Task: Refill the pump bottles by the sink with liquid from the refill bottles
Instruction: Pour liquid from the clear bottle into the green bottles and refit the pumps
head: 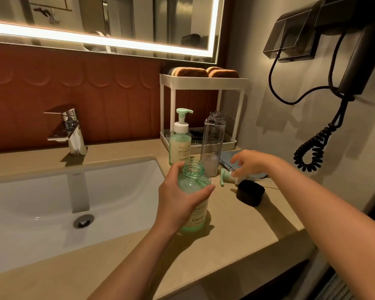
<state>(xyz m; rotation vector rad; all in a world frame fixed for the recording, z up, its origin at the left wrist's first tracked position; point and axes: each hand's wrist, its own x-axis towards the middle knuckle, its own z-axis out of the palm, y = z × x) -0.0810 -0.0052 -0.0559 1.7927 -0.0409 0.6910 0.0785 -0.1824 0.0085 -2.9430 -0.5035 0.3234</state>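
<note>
My left hand (178,198) grips a green pump bottle (194,195) with its top off, standing on the counter to the right of the sink. Its green and white pump head (226,178) lies on the counter; my right hand (250,162) reaches down over it with fingertips touching it. Behind stand a second green pump bottle (180,139) with its pump on and a tall clear refill bottle (211,144), uncapped, with a little liquid at the bottom. A black cap (250,192) lies near the pump head.
A white basin (52,202) and chrome tap (68,131) take the left. A white two-tier rack (204,83) with sponges stands at the back. A blue cloth (230,156) lies under my right hand. A wall hair dryer with coiled cord (312,148) hangs at right.
</note>
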